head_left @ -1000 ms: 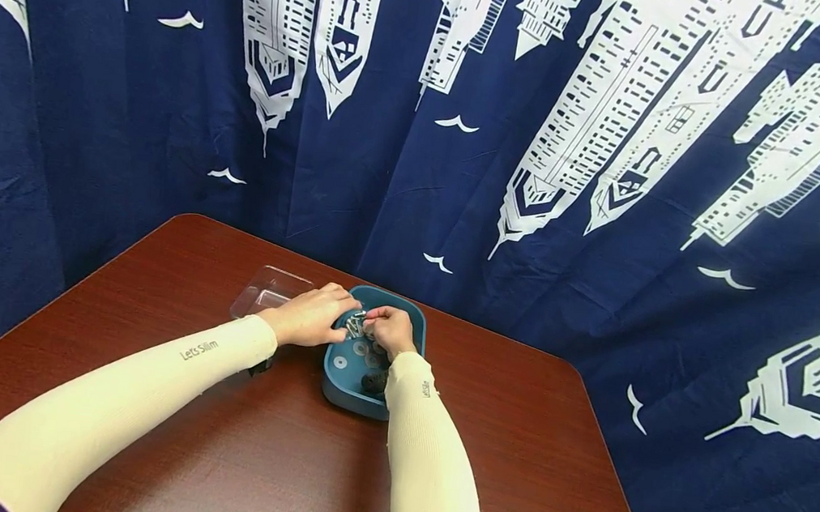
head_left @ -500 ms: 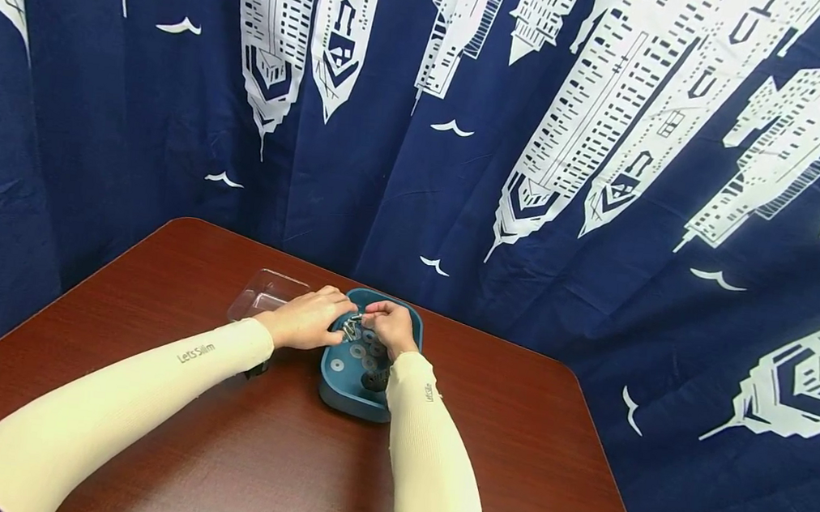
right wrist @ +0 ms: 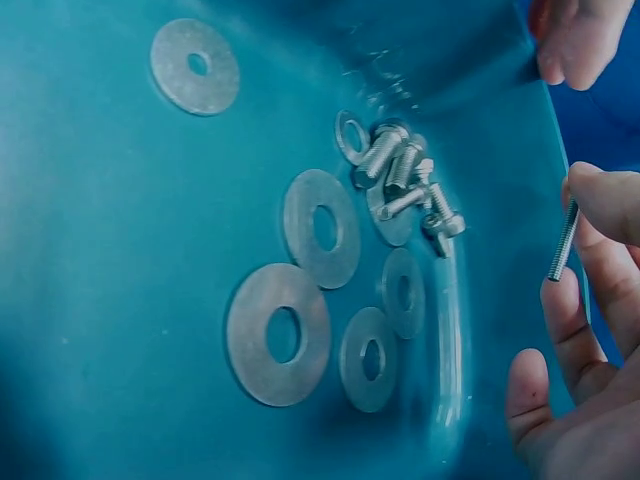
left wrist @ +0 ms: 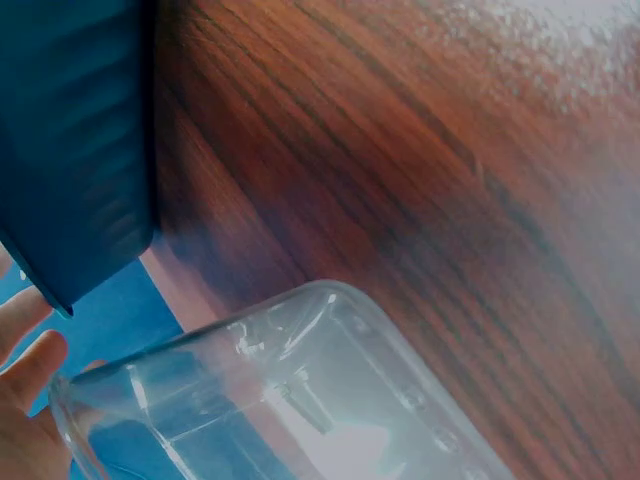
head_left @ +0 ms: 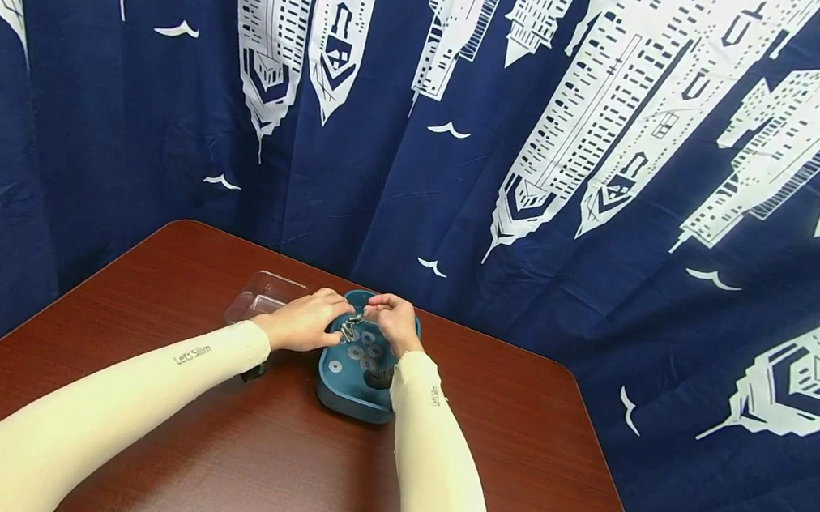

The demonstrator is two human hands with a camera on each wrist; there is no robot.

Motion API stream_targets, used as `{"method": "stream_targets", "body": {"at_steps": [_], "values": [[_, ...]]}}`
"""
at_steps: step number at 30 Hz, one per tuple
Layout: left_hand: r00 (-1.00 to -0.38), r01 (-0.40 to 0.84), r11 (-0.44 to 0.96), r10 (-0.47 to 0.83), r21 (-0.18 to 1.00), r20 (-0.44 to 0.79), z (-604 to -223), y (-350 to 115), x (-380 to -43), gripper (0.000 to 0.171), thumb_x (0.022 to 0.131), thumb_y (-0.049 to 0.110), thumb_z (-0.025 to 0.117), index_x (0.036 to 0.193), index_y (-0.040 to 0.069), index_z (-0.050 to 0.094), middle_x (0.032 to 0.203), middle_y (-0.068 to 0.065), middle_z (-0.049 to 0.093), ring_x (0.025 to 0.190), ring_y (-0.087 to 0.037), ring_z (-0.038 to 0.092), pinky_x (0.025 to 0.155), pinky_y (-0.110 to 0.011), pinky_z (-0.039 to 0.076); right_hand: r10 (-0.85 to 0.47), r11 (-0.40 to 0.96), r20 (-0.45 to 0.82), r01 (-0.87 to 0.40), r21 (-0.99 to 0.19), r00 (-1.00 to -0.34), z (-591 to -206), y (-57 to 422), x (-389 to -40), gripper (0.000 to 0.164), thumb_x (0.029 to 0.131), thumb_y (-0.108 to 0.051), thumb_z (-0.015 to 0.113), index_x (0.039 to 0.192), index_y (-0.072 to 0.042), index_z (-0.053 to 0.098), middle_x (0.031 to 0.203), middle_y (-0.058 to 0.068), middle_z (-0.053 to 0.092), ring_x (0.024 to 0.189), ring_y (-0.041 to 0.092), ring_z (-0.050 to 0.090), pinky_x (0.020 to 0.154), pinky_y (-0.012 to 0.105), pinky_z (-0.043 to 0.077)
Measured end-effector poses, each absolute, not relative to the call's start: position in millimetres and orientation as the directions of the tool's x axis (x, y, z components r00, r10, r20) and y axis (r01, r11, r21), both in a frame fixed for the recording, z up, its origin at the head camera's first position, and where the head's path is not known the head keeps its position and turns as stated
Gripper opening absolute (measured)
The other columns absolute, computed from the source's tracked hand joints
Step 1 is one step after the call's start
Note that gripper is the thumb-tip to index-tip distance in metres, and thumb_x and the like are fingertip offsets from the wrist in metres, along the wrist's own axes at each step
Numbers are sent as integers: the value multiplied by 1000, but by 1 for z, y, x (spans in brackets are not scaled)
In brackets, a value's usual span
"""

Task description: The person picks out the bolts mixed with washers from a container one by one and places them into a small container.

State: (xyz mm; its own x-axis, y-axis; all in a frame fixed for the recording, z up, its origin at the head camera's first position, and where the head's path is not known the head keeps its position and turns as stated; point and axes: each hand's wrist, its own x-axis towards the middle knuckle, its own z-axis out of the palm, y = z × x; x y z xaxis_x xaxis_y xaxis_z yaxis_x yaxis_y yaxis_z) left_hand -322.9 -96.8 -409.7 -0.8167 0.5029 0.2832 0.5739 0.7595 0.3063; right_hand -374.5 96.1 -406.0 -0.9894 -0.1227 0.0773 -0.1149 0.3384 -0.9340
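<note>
My right hand (head_left: 393,324) is raised over the blue bin (head_left: 328,391) and pinches a small threaded screw (right wrist: 564,240) between thumb and fingertip, plain in the right wrist view. My left hand (head_left: 305,320) rests on the bin's left rim, its fingers reaching over the edge; its fingertips (right wrist: 580,45) show at the top right of the right wrist view. Inside the bin lies a heap of silver bolts (right wrist: 405,180) against the wall. Several flat washers (right wrist: 262,335) of different sizes are scattered over the bin floor.
A clear plastic tray (head_left: 251,301) stands on the brown table (head_left: 275,456) just left of the bin. Some dark object (head_left: 379,378) lies in the bin's near end, partly behind the right forearm. Behind the table hangs a blue curtain (head_left: 341,201).
My right hand has lifted slightly from the bolts, with its fingers now higher by the bin's far side. My left hand has stayed at the rim. The whole view has shifted slightly.
</note>
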Motion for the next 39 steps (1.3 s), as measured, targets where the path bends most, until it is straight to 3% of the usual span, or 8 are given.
{"method": "stream_targets", "body": {"at_steps": [6,12,21,25,32,39], "values": [[-813,580,745,508,330,284,-410,-99,-323,53,92,24,69,139,4,57,142,-12,57,136,-31,46,114,-48,40,-122,302,116,-148,-942,-986,-401,97,-377,27,85,6,70,111,11,67,95,19,75,76,9,67,81,30,57],[-820,573,736,507,361,266,-410,-101,-323,54,93,25,67,142,5,55,145,-11,56,138,-30,43,116,-48,37,-128,284,126,-158,-946,-984,-396,96,-379,26,84,7,71,110,9,68,97,20,74,77,10,67,76,23,55],[-822,570,721,502,394,269,-406,-106,-322,53,94,25,66,142,7,55,144,-9,56,138,-28,42,115,-47,38,-141,296,126,-163,-941,-982,-388,90,-379,25,85,2,71,110,5,69,92,10,75,79,12,67,90,42,55],[-829,559,724,489,404,271,-401,-111,-321,53,95,26,65,143,8,54,144,-8,56,138,-28,41,113,-49,40,-142,305,135,-173,-936,-981,-383,87,-378,22,85,1,72,106,1,71,89,6,74,80,13,67,90,41,55],[-831,556,716,470,421,298,-392,-121,-315,51,95,24,66,142,7,55,142,-8,58,138,-28,42,112,-50,41,-166,290,134,-178,-940,-977,-379,79,-377,29,86,1,71,114,8,68,92,9,74,81,12,67,99,51,50],[-826,558,729,441,397,352,-391,-133,-313,51,93,22,68,140,6,57,140,-10,58,136,-29,43,111,-50,42,-176,276,150,-195,-941,-973,-378,70,-377,24,85,4,70,110,6,69,94,14,75,79,11,68,96,47,54]]}}
